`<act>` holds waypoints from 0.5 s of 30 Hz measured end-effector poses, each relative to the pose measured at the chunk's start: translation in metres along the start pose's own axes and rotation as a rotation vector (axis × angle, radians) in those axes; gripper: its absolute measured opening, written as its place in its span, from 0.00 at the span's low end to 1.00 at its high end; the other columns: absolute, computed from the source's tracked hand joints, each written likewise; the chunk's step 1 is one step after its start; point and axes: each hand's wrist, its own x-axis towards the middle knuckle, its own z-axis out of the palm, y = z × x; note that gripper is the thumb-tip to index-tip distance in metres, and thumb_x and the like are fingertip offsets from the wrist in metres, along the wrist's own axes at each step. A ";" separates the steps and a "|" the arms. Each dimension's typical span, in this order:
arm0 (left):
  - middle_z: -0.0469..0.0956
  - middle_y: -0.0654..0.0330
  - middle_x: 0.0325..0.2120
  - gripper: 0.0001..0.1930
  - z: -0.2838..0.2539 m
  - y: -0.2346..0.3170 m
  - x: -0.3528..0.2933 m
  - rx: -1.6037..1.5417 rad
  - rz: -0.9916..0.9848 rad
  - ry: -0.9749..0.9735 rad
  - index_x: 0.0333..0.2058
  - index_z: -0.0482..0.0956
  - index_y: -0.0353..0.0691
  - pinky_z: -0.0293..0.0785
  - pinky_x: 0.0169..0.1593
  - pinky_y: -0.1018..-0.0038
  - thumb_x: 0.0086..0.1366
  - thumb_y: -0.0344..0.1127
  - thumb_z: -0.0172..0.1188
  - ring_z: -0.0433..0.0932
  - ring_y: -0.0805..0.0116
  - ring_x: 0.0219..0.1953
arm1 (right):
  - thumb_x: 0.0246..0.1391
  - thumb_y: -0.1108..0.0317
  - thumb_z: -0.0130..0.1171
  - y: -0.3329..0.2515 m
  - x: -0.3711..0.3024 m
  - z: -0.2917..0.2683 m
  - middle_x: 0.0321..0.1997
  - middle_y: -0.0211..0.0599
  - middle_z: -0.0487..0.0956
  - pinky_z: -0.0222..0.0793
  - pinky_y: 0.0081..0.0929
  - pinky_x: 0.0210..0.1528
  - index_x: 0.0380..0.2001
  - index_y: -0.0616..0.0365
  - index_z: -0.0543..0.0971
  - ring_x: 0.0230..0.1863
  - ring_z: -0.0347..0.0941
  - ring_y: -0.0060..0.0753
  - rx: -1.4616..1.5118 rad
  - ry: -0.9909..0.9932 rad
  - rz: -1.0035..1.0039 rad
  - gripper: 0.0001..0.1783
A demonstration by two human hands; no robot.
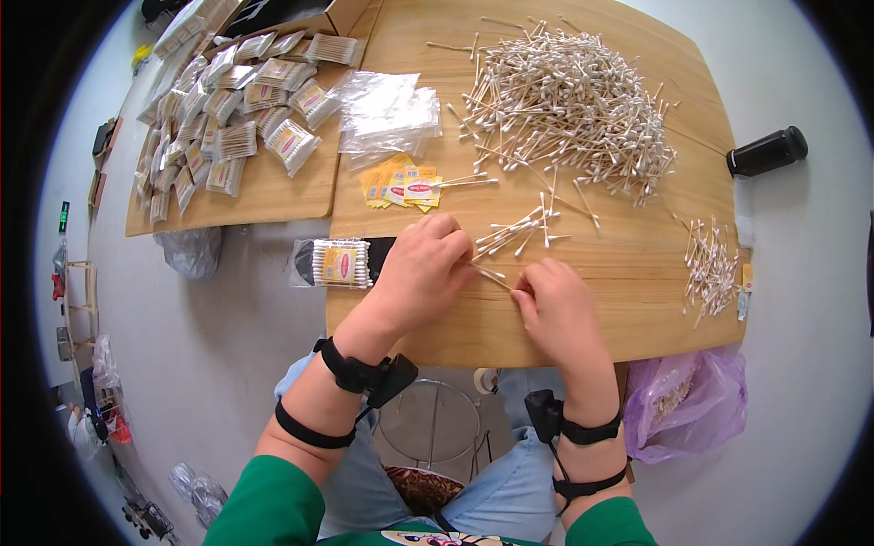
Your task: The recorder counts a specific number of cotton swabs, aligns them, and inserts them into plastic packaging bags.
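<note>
My left hand is closed in a pinch near the table's front edge, at the upper left ends of a couple of cotton swabs. Their lower right end meets the pinched fingertips of my right hand. Just beyond both hands lies a small loose cluster of cotton swabs. Left of my left hand, a clear bag packed with a row of swabs and a yellow label card rests on a black support at the table's edge. My curled fingers partly hide the held swabs.
A large heap of cotton swabs covers the far right, a smaller pile the right edge. Yellow cards, clear bags and many filled packets lie left. A black bottle and purple bag are right.
</note>
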 end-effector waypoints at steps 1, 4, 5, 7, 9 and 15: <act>0.74 0.57 0.30 0.09 0.000 -0.003 -0.002 0.008 -0.017 0.020 0.31 0.76 0.39 0.71 0.43 0.63 0.53 0.29 0.69 0.74 0.54 0.38 | 0.48 0.71 0.67 0.002 -0.002 0.001 0.31 0.41 0.75 0.71 0.42 0.40 0.28 0.58 0.77 0.37 0.73 0.49 0.007 0.025 0.010 0.08; 0.74 0.57 0.31 0.07 0.001 -0.008 -0.004 0.021 -0.032 0.074 0.30 0.76 0.39 0.71 0.43 0.63 0.55 0.29 0.67 0.74 0.54 0.38 | 0.49 0.72 0.65 0.004 -0.005 -0.005 0.31 0.41 0.75 0.71 0.41 0.40 0.28 0.58 0.77 0.38 0.73 0.48 -0.011 0.011 0.019 0.06; 0.74 0.57 0.31 0.07 0.002 -0.009 -0.005 0.026 -0.026 0.108 0.29 0.76 0.39 0.71 0.43 0.62 0.55 0.28 0.67 0.74 0.54 0.38 | 0.49 0.72 0.65 0.001 -0.005 -0.005 0.31 0.41 0.75 0.71 0.41 0.40 0.28 0.58 0.77 0.38 0.73 0.48 -0.009 0.007 0.017 0.06; 0.74 0.58 0.31 0.07 0.005 -0.010 -0.004 0.043 -0.002 0.137 0.29 0.77 0.40 0.71 0.43 0.63 0.55 0.29 0.67 0.75 0.54 0.38 | 0.49 0.73 0.65 -0.008 -0.003 -0.006 0.32 0.41 0.76 0.71 0.41 0.40 0.28 0.59 0.77 0.38 0.74 0.48 -0.005 -0.033 -0.049 0.06; 0.75 0.59 0.31 0.07 0.006 -0.008 -0.003 0.059 0.026 0.166 0.29 0.77 0.40 0.70 0.43 0.63 0.55 0.30 0.67 0.75 0.55 0.38 | 0.49 0.74 0.64 -0.012 -0.001 -0.001 0.32 0.41 0.76 0.71 0.41 0.40 0.29 0.59 0.77 0.38 0.74 0.48 0.059 -0.028 -0.081 0.05; 0.75 0.60 0.29 0.07 0.013 0.005 -0.011 0.031 0.150 0.074 0.28 0.78 0.41 0.70 0.40 0.64 0.54 0.32 0.69 0.75 0.57 0.36 | 0.48 0.77 0.63 0.009 0.011 -0.001 0.34 0.41 0.76 0.71 0.40 0.38 0.33 0.59 0.78 0.36 0.75 0.46 0.174 0.175 0.000 0.07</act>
